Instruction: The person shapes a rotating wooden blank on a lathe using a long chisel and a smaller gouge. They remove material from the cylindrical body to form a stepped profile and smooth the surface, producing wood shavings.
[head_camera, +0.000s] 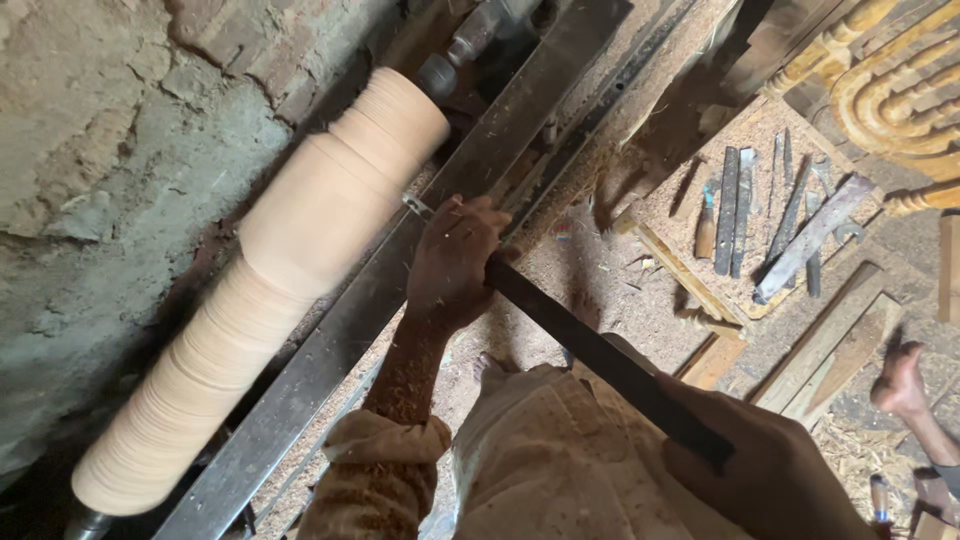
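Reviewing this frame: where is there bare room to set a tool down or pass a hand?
Sawdust floor between the lathe rail and the tool tray looks free. Crowded: the tray, full of chisels; the gap between rail and workpiece, where the left hand and right hand hold a long tool.

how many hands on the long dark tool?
2. The left hand grips the long dark tool near its tip, beside the pale wooden cylinder. The right hand holds its rear end, at the lower right.
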